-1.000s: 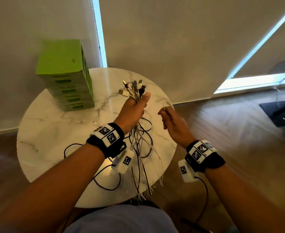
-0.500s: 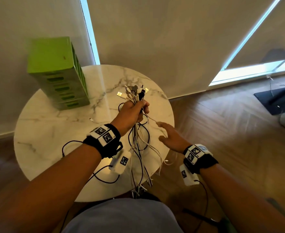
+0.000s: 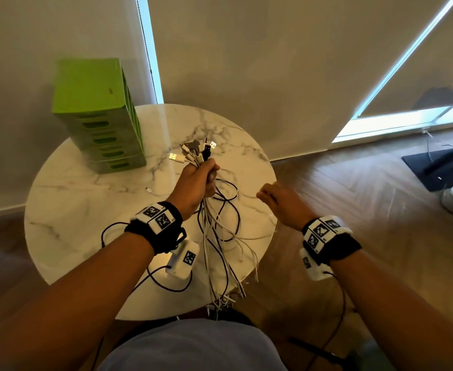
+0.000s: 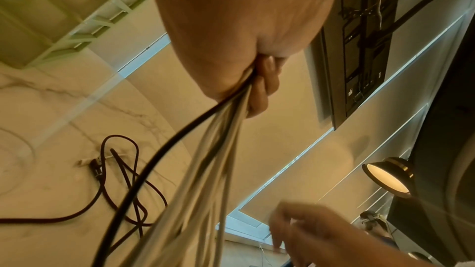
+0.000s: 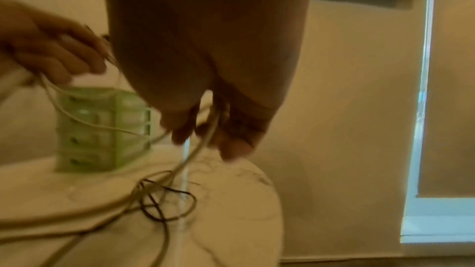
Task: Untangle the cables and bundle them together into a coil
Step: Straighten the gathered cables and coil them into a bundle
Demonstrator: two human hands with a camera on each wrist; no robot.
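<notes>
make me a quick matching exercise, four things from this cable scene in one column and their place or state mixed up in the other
Things:
1. left hand
2. green drawer box
3. dark cable
4. right hand

States:
A. lies looped on the marble table
B. grips the cable bundle, plugs pointing up
C. pinches one thin white cable
D. stands at the table's far left

Pairs: 1-B, 2-D, 3-A, 4-C

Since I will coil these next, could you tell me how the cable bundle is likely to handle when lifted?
Likely floppy: below the left hand the cable bundle hangs limp and splays. Probably light, since one fist holds it all. The loose ends may snag on the dark cable lying looped on the table.
</notes>
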